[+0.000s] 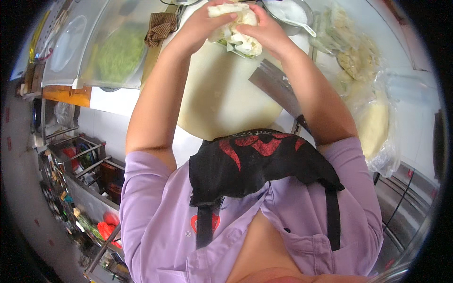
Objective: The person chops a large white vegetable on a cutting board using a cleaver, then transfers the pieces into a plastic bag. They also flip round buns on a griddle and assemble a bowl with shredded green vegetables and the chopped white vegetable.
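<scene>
Both of my hands grip a clear plastic bag [244, 44] of pale food with some green in it, over the far end of a round cutting board [226, 95]. My left hand [208, 21] clasps the bag from the left, thumb across its top. From the right, my right hand [265, 30] presses its thumb into the bag; its other fingers are partly hidden at the upper edge. A cleaver [274, 86] lies on the right of the board, its blade tip on the board and its handle partly under my right forearm.
At the upper right stands a metal bowl [288, 14] of white granules with a white spoon [304, 27]. Several bagged foods [357, 56] lie along the right, with a long pale bagged piece [373, 123]. A brown cloth [159, 28] and a translucent cover over greens [120, 53] are left.
</scene>
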`<move>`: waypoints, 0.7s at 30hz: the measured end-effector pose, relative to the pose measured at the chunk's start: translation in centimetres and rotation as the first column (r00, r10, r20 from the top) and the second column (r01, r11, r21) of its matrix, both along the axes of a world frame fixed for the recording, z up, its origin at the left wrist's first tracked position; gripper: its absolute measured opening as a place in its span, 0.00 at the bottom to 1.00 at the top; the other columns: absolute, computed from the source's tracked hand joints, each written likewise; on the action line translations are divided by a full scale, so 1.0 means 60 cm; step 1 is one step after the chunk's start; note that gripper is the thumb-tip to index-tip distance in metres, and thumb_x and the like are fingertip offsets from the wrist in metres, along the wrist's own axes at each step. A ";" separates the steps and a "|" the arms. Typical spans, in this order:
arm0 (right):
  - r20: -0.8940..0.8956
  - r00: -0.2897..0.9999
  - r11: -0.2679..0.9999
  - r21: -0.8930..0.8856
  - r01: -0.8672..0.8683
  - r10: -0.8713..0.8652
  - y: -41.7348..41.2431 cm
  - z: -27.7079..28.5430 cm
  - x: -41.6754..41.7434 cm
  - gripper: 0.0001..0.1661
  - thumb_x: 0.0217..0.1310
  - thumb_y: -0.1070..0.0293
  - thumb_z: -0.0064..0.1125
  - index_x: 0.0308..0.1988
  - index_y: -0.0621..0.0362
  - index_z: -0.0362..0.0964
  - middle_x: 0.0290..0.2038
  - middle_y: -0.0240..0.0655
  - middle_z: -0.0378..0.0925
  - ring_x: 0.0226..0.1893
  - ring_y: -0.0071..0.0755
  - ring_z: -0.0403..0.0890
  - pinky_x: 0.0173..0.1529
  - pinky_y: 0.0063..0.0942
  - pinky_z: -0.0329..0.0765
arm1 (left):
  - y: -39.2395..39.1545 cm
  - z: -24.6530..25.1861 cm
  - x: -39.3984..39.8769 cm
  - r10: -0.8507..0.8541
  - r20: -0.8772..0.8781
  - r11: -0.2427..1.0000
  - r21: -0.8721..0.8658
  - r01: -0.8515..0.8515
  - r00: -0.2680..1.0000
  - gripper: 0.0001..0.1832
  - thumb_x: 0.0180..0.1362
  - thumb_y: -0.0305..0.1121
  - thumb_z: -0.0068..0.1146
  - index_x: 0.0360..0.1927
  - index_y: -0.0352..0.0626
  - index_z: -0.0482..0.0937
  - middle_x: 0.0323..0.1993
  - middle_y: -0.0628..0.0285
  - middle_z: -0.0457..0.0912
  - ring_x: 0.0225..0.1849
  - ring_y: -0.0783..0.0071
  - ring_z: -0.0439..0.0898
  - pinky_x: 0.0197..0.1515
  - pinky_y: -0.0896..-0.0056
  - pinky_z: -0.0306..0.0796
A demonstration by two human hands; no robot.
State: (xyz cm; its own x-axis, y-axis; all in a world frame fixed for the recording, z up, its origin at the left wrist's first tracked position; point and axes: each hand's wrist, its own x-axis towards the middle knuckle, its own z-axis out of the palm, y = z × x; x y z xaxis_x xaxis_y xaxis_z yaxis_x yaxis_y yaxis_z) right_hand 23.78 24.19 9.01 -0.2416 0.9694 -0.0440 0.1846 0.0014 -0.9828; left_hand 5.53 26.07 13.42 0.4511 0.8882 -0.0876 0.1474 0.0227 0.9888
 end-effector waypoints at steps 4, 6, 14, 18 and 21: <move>0.658 0.743 0.943 0.157 -0.294 0.122 0.013 -0.054 0.050 0.31 0.57 0.62 0.56 0.60 0.50 0.59 0.55 0.44 0.66 0.53 0.44 0.71 0.58 0.33 0.66 | 0.042 -0.128 -0.011 0.075 -0.513 0.792 0.552 0.262 0.855 0.28 0.55 0.41 0.57 0.57 0.37 0.68 0.50 0.52 0.75 0.47 0.69 0.75 0.50 0.71 0.69; 0.730 0.676 0.937 0.157 -0.310 0.101 -0.016 -0.033 0.054 0.26 0.59 0.62 0.52 0.59 0.45 0.63 0.56 0.42 0.68 0.52 0.47 0.71 0.57 0.34 0.67 | 0.027 -0.104 -0.046 0.060 -0.426 0.895 0.423 0.140 0.903 0.30 0.54 0.41 0.59 0.58 0.39 0.67 0.55 0.50 0.71 0.56 0.62 0.70 0.57 0.68 0.63; 0.599 0.793 0.991 0.006 0.135 -0.111 0.018 -0.122 0.126 0.20 0.63 0.63 0.47 0.54 0.53 0.68 0.46 0.41 0.77 0.41 0.40 0.79 0.47 0.31 0.74 | -0.086 -0.267 -0.186 0.416 -0.653 0.724 0.659 0.205 0.633 0.19 0.50 0.23 0.50 0.48 0.38 0.73 0.52 0.48 0.71 0.54 0.49 0.69 0.57 0.60 0.64; 0.632 0.768 0.988 0.152 0.006 -0.102 0.044 -0.154 0.101 0.18 0.63 0.64 0.46 0.52 0.52 0.69 0.44 0.39 0.78 0.40 0.37 0.79 0.47 0.29 0.73 | -0.120 -0.248 -0.175 0.470 -0.662 0.741 0.655 0.146 0.584 0.16 0.49 0.19 0.47 0.43 0.38 0.75 0.44 0.56 0.75 0.45 0.53 0.71 0.49 0.61 0.69; 0.651 0.758 0.985 0.148 -0.089 -0.030 0.055 -0.151 0.078 0.17 0.64 0.65 0.45 0.51 0.50 0.71 0.42 0.38 0.79 0.41 0.34 0.79 0.47 0.28 0.73 | -0.118 -0.234 -0.163 0.454 -0.705 0.799 0.593 0.100 0.545 0.15 0.49 0.19 0.47 0.42 0.38 0.75 0.42 0.55 0.74 0.45 0.55 0.72 0.48 0.61 0.69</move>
State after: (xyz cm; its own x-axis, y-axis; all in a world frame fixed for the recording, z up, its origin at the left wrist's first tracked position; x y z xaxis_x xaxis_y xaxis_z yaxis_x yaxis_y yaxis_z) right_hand 28.48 27.49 -0.05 -0.2408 0.9695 -0.0463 0.7746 0.1633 -0.6110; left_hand -4.25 18.97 -0.61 0.2621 0.9491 0.1744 0.9056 -0.3044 0.2953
